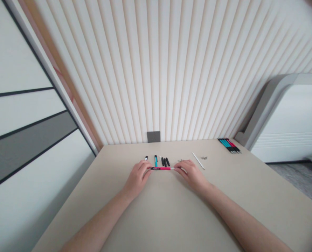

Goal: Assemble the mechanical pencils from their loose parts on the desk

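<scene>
A pink-and-black pen barrel [164, 168] lies level between my hands, just above or on the table. My left hand [138, 177] is closed, pinching its black end. From the pink end sticks a thin white refill [172, 168], and my right hand [194, 175] is closed on that by the fingertips. Beyond the barrel are a blue pen barrel [156, 161], several short black grips [165, 162] and a small black-and-white piece [146, 158]. Tiny metal-looking parts [181, 160] lie by my right fingers, partly hidden. A long white refill-like stick [198, 161] rests to the right.
Small springs or similar bits [204, 158] sit right of the white stick. A row of blue and pink pens [228, 145] lies at the table's back right. Behind the beige table [156, 217] rises a ribbed wall with a dark socket [153, 136]. A white cabinet stands left.
</scene>
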The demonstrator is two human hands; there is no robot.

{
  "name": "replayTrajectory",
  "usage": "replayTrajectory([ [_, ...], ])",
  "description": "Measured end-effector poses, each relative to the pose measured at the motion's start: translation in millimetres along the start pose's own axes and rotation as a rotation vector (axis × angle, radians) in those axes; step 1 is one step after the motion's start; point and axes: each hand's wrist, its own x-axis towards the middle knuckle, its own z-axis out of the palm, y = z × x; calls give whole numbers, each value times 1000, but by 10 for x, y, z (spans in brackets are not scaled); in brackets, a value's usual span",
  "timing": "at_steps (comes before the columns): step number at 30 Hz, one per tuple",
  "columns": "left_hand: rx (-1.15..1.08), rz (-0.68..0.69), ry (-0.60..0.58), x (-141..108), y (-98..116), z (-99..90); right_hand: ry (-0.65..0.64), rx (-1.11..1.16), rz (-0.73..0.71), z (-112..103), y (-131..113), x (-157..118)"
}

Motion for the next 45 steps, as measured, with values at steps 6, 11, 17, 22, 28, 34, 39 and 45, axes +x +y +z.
replayTrajectory([
  [6,38,-3,15,-4,-7,0,5,-45,-61,-26,-25,4],
  [11,16,10,13,-5,-4,0,3,-95,-70,-68,-86,12],
  [17,22,23,-9,1,11,-12,31,-44,-53,-74,-107,14],
  [22,23,21,15,2,-4,-4,18,-39,-81,-61,-97,4],
  [28,6,26,2,-8,-7,1,27,-43,-83,-46,-96,-2],
  [34,4,37,0,-10,-14,6,10,-71,-60,-51,-101,-8],
  [39,6,48,2,-3,7,-9,-12,-80,-57,-56,-108,-4],
  [45,7,21,-4,0,16,-23,-33,-30,-64,-50,-107,3],
])
